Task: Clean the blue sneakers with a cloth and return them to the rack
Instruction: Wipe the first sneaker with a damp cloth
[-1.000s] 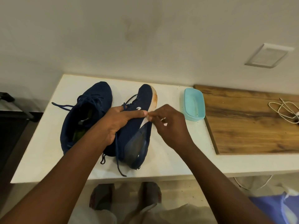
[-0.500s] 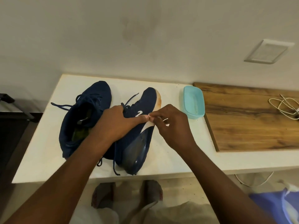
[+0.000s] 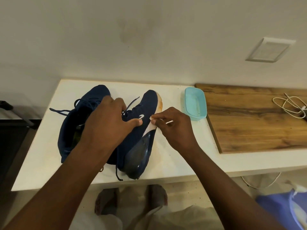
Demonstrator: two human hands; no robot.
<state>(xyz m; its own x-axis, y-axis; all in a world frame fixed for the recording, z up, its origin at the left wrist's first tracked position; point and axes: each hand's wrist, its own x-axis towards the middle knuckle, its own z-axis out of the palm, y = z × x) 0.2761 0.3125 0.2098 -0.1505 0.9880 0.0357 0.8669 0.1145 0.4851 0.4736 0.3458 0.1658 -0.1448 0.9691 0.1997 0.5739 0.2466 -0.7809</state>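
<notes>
Two dark blue sneakers lie on the white table (image 3: 41,156). The left sneaker (image 3: 73,123) rests on its sole, laces loose. The right sneaker (image 3: 141,141) is tipped on its side, pale sole edge to the right, translucent heel toward me. My left hand (image 3: 108,123) grips the right sneaker's upper by the laces, thumb near the white logo. My right hand (image 3: 176,128) pinches a small white cloth (image 3: 152,126) against the sneaker's side near the sole. Most of the cloth is hidden by my fingers.
A light blue plastic tub (image 3: 195,103) stands right of the sneakers. Beyond it lies a wooden board (image 3: 257,123) with a coiled white cable (image 3: 290,105). The wall runs close behind. The table's front edge is near my feet, and a blue bag (image 3: 285,209) sits low right.
The right sneaker has shifted slightly right and away from me. My left hand has slid higher over the laces. My right hand keeps the cloth on the sneaker's side.
</notes>
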